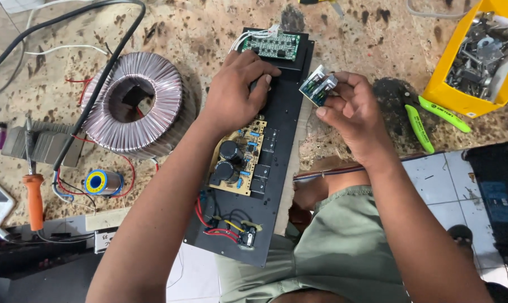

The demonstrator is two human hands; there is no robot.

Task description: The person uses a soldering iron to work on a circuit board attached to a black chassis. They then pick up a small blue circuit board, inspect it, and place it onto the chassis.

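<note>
Left arm entered from the lower left of the frame and ran diagonally up to centre. Left hand [238, 90] lay palm down, fingers curled forward and pressed flat. Right arm rose from the lower right. Right hand [349, 109] was raised at upper centre, thumb and fingers pinched closed, wrist bent inward.

A small green circuit module [318, 88] is held tilted just right of the long black panel [276, 151], which is laid lengthwise, carrying a tan board.

Coil [133, 101] left of panel [276, 168] — parts bin [450, 95] far rt.
</note>
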